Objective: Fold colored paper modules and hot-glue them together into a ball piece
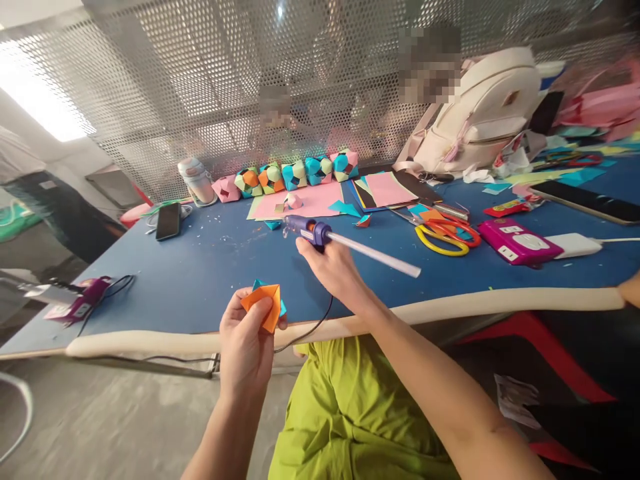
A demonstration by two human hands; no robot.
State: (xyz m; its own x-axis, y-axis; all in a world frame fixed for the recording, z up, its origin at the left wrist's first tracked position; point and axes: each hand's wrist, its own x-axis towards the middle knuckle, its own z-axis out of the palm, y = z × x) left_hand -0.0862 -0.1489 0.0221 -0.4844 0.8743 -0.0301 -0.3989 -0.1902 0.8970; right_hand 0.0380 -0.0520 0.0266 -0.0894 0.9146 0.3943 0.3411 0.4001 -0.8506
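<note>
Paper folded in orange and blue (273, 297) sits pinched in the left hand (245, 340) at the near edge of a blue table (185, 287), while the right hand (336, 270) grips a purple glue gun (311, 232), its nozzle well apart from the folds. A light, steady thumb should keep creases true; fingertips are best kept clear of the hot end. Trigger pressure cannot be told.

Open blue tabletop (200, 273) (scissors (443, 240) blocking right).
</note>
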